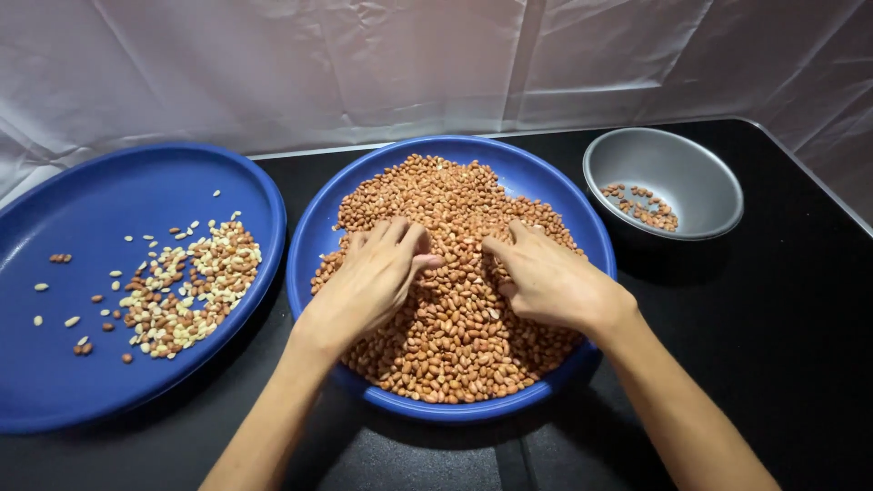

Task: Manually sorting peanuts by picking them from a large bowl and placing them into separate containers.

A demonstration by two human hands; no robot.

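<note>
A round blue plate (555, 186) in the middle holds a heap of red-skinned peanuts (446, 341). My left hand (373, 282) lies palm down on the heap, left of its middle, fingers spread and pointing away from me. My right hand (550, 277) rests on the heap's right side, fingers bent toward the left hand and dug among the nuts. Whether either hand pinches any nuts cannot be made out. The fingertips of the two hands are a short gap apart.
A second blue plate (82, 209) at the left carries a small scatter of pale and red peanuts (186, 291). A grey metal bowl (677, 173) at the back right holds several peanuts (646, 207). All stand on a black table (773, 336) before a white sheet (364, 64).
</note>
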